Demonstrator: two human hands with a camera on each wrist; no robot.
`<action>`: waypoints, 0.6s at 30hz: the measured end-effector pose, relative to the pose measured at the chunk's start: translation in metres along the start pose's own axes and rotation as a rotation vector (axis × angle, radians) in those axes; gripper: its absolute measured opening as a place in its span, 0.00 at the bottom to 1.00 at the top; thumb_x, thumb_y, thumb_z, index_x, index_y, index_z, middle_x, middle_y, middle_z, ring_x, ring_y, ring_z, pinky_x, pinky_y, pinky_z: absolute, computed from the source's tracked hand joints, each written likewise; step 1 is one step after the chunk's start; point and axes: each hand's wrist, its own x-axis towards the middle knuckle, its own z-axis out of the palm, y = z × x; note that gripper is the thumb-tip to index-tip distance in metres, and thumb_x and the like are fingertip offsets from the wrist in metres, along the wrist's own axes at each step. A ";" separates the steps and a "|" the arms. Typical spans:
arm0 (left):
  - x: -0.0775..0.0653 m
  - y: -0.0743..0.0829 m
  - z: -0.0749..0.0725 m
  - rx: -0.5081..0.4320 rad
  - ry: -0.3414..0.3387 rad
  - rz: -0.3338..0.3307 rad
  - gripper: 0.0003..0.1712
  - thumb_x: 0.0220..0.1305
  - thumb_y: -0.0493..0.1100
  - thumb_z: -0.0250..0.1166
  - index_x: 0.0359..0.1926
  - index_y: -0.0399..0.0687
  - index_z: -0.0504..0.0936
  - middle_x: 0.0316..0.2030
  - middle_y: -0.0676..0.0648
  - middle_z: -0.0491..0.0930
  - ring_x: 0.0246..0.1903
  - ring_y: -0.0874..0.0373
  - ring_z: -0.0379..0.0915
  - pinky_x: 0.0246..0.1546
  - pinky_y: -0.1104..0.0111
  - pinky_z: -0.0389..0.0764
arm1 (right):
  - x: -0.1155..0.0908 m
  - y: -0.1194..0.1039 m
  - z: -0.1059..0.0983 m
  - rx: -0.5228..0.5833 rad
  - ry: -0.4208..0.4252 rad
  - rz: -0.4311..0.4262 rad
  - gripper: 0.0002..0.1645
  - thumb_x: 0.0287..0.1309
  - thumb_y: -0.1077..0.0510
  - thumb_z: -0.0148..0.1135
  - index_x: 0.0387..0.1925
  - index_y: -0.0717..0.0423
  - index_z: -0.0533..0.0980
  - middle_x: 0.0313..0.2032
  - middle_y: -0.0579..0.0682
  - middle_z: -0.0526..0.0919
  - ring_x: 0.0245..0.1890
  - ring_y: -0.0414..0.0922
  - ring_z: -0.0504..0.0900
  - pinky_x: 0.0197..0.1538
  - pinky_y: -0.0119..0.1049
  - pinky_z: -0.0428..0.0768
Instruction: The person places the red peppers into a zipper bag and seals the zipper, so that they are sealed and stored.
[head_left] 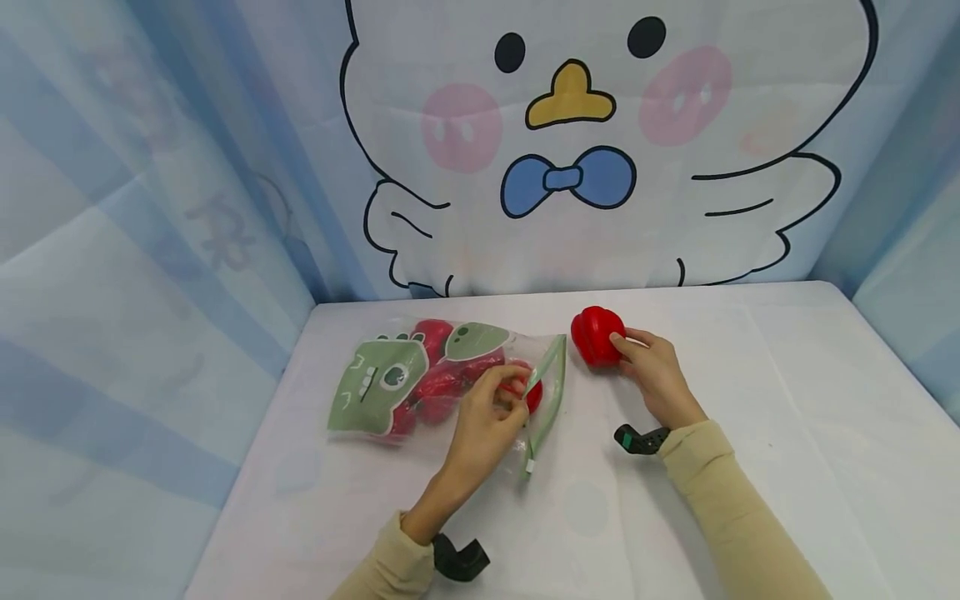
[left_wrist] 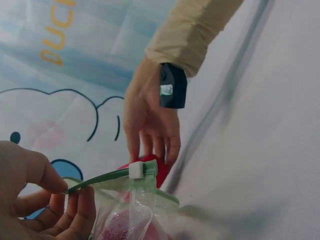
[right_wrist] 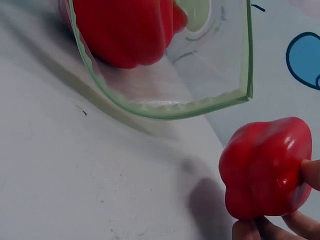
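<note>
My right hand (head_left: 660, 379) holds a red bell pepper (head_left: 596, 335) between thumb and fingers, just right of the bag's mouth. In the right wrist view the pepper (right_wrist: 267, 170) looks glossy and lobed, apart from the bag. The clear zip bag (head_left: 551, 408) lies on its side with a green dinosaur print, and its green-edged mouth gapes toward the right. My left hand (head_left: 483, 425) pinches the bag's edge; in the left wrist view a white slider (left_wrist: 136, 170) sits on that zip. Several red items are inside, including another bell pepper (right_wrist: 125, 30) near the opening.
A white cloth covers the table (head_left: 810, 433). Behind it hangs a curtain (head_left: 570, 242) printed with a cartoon duck, and pale blue curtain (head_left: 135, 317) closes the left side. A black strap device (head_left: 641, 439) is on the right wrist, another (head_left: 460, 560) on the left.
</note>
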 end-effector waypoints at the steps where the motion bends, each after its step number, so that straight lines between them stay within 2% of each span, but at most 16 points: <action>1: 0.000 0.000 0.000 -0.001 -0.002 0.000 0.23 0.66 0.30 0.64 0.61 0.48 0.79 0.47 0.47 0.79 0.44 0.57 0.78 0.43 0.77 0.84 | -0.004 0.000 -0.002 0.001 -0.008 0.002 0.44 0.77 0.48 0.53 0.82 0.60 0.49 0.82 0.60 0.50 0.79 0.55 0.60 0.79 0.46 0.64; 12: 0.000 0.001 0.001 0.006 0.009 0.018 0.23 0.65 0.30 0.63 0.60 0.47 0.79 0.46 0.46 0.79 0.42 0.57 0.79 0.42 0.77 0.84 | -0.043 0.010 -0.004 -0.063 -0.091 0.016 0.45 0.77 0.46 0.54 0.82 0.60 0.48 0.82 0.61 0.50 0.78 0.58 0.60 0.78 0.47 0.66; 18: 0.000 0.002 0.000 0.003 0.014 0.030 0.23 0.65 0.29 0.62 0.59 0.45 0.80 0.46 0.46 0.79 0.41 0.58 0.79 0.41 0.76 0.84 | -0.059 0.019 -0.006 -0.114 -0.134 -0.001 0.44 0.77 0.46 0.54 0.81 0.63 0.52 0.80 0.63 0.54 0.75 0.58 0.63 0.68 0.34 0.79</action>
